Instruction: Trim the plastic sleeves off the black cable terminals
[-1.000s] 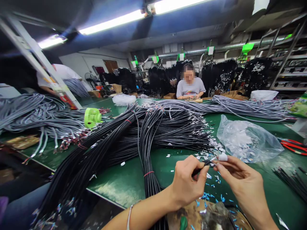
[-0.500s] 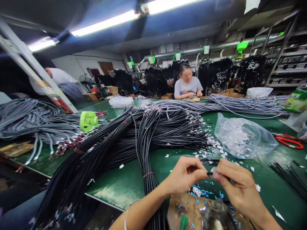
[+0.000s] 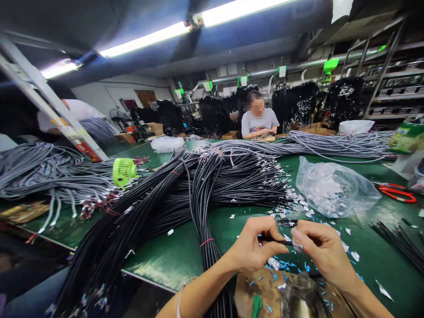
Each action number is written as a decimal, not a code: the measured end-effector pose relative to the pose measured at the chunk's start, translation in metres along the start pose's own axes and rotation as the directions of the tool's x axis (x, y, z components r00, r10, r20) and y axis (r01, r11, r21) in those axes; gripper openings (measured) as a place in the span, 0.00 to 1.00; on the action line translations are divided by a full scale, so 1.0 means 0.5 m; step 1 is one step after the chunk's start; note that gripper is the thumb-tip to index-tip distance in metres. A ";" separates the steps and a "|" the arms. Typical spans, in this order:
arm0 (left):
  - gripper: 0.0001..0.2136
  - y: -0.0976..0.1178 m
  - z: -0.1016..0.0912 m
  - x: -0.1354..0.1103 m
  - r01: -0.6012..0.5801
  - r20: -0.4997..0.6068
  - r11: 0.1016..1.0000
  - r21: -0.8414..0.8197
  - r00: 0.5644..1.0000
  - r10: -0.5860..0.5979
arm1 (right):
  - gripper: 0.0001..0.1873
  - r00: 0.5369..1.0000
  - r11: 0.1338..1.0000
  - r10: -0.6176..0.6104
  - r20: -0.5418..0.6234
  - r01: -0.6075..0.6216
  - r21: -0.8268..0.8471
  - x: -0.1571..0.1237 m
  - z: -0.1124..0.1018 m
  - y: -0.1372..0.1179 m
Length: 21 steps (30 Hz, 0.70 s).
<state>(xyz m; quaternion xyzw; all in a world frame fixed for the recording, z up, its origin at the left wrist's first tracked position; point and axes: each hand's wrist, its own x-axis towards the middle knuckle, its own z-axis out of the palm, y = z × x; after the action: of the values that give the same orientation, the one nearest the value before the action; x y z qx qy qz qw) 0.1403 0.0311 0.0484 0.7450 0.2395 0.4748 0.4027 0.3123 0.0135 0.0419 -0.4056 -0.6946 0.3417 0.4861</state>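
Both hands, left hand (image 3: 253, 249) and right hand (image 3: 319, 251), pinched one black wire (image 3: 281, 241) near the large wire pile (image 3: 185, 194), most of it apparently unworked.

Smooth, slightly glossy green worktop (image 3: 172, 256); matt black rubber-sheathed cable bundle (image 3: 159, 198); crinkled clear plastic bag (image 3: 334, 187); glossy lime-green plastic fan (image 3: 123, 171); red-handled scissors (image 3: 397, 193), glossy plastic grips.

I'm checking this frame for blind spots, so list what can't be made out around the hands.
Head view only:
- Cable tip: covered by the right hand fingers.
- White bit at the right fingertips: too small to identify.
- Left hand palm: turned away.
- Brown board: cut off by the bottom edge.
- Clear bag contents: blurred by crinkled plastic.
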 end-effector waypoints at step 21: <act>0.26 -0.009 -0.027 -0.013 0.249 0.452 0.928 -0.277 0.886 -0.102 | 0.24 0.918 0.922 -0.302 0.257 0.212 0.325 -0.034 0.030 -0.040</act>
<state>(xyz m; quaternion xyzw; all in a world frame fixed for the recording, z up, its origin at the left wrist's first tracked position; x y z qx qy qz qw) 0.1257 0.0337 0.0443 0.7288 0.1300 0.2930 0.6051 0.2968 -0.0115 0.0481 -0.1768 -0.7505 0.4303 0.4694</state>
